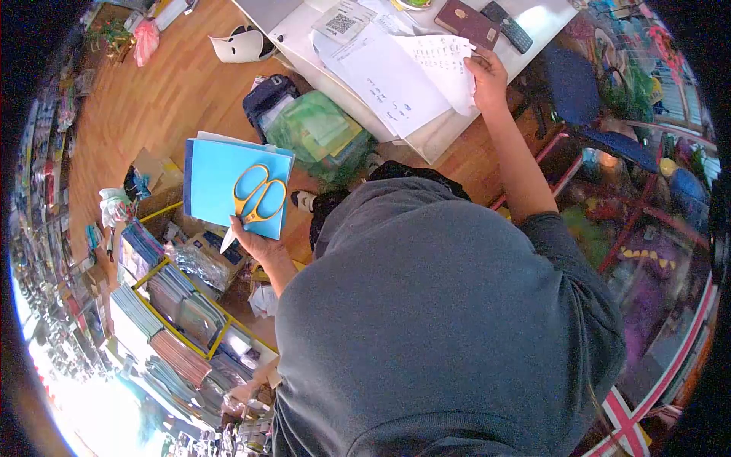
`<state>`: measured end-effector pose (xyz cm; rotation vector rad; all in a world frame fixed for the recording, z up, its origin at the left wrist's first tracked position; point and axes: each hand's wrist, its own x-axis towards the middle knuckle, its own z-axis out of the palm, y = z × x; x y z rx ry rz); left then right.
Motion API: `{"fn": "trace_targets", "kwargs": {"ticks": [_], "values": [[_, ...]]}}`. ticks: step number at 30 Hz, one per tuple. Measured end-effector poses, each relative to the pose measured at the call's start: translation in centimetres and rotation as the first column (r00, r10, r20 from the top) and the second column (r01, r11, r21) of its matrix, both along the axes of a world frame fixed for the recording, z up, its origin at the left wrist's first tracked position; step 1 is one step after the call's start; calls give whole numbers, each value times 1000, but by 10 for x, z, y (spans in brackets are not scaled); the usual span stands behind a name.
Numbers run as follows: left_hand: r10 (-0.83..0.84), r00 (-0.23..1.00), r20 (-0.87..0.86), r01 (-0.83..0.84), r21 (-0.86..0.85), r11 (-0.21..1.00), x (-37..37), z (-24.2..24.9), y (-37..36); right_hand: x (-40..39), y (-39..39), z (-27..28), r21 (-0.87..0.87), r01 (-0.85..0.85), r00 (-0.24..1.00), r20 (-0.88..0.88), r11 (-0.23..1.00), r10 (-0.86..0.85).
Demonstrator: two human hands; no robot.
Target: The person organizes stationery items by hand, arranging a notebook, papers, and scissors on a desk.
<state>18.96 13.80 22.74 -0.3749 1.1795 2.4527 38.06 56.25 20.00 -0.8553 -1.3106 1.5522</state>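
Left grip [257,242], closed on blue folder [215,186] and idle orange-handled scissors [239,206]; right grip [487,75], fingers closed on handwritten sheet [440,55] over desk [435,143], brown booklet [466,23] just beyond.

White table [539,55] with papers [384,84], notebook [466,23], calculator [508,27].

Seemingly open floor [205,91] beside 1 bag [316,131]
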Motion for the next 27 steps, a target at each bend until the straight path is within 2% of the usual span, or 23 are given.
{"fn": "trace_targets", "kwargs": {"ticks": [4,9,14,21,23,24,26,27], "values": [[-38,999,18,37,46,998,-1,1,-1,-2,-2,-6,-77,-16,1000,-4,997,15],[-22,999,-29,21,-39,999,1,10,5,-5,-9,2,-152,-46,997,57,987,55],[-21,1000,3,21,-11,1000,-2,5,2,-6,-16,8,-17,-75,971,226,997,77],[-41,999,-16,41,29,999,-6,-1,-2,-5,-25,4,132,-170,951,283,977,127],[-52,998,-26,53,52,997,-9,-8,-5,-5,-31,5,344,-342,841,528,874,121],[-67,997,-35,69,76,995,-11,-8,-4,-6,-35,8,346,-340,841,527,874,119],[-69,997,-24,71,90,993,-11,-7,-3,-9,-50,12,632,-562,814,537,534,221],[-68,998,-9,69,102,992,-9,-5,-1,-9,-61,15,538,-625,738,644,565,204]]}}
